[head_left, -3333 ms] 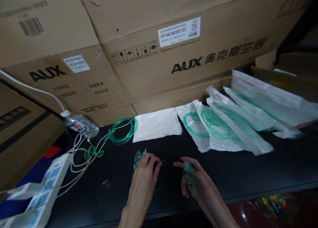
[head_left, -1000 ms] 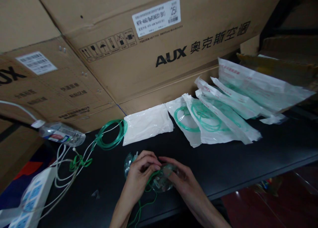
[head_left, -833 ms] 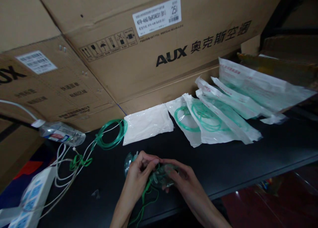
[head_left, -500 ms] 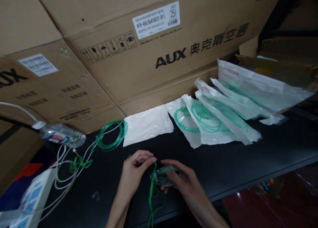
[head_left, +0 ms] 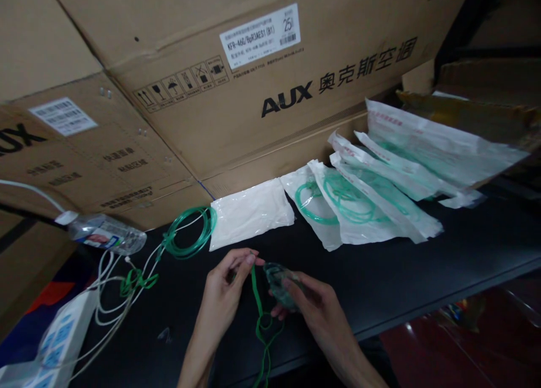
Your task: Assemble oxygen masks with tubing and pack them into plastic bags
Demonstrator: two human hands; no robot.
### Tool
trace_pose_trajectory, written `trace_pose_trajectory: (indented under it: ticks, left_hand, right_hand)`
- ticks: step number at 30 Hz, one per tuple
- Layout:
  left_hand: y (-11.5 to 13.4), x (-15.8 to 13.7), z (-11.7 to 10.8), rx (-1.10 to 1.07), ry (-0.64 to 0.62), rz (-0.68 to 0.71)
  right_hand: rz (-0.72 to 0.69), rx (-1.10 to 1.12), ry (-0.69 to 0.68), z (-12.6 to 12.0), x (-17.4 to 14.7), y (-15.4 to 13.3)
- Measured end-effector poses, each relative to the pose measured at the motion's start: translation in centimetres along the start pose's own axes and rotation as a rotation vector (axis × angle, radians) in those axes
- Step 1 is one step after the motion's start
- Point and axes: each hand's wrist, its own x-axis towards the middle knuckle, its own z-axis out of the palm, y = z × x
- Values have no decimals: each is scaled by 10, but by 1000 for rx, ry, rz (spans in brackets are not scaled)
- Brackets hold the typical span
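Observation:
My left hand pinches the upper end of a thin green elastic strap, which hangs down in loops toward the table's front edge. Closed around a clear greenish oxygen mask, my right hand holds it just right of the strap; the fingers cover part of the mask. Both hands are close together above the black table. Behind them lie a coil of green tubing and a flat white packet.
Several white and clear packets with green tubing lie at the right. Large cardboard boxes stand behind. At left are a plastic bottle, white cables, a green tied strap and a power strip.
The mask has turned more upright in my right hand and its rim shows more clearly. My left hand has shifted slightly up and left with the strap, which now hangs straighter.

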Motion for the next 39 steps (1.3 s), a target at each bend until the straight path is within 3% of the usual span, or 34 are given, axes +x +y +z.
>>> trace_pose_trajectory:
  ticks: [5,9,16,39]
  left_hand:
    - [29,-17,-3,249,-35,203]
    - [37,-26,4,336,-83,347]
    - [35,-28,13,492,-75,406]
    - [36,-32,17,559,-57,643]
  right_hand:
    - [-55,-177,34,-1,-3,-5]
    - [-141,-326,85,1,-7,-10]
    - [-394,-554,112,1,-11,-9]
    - [-533,-773,69,-1,-17,-3]
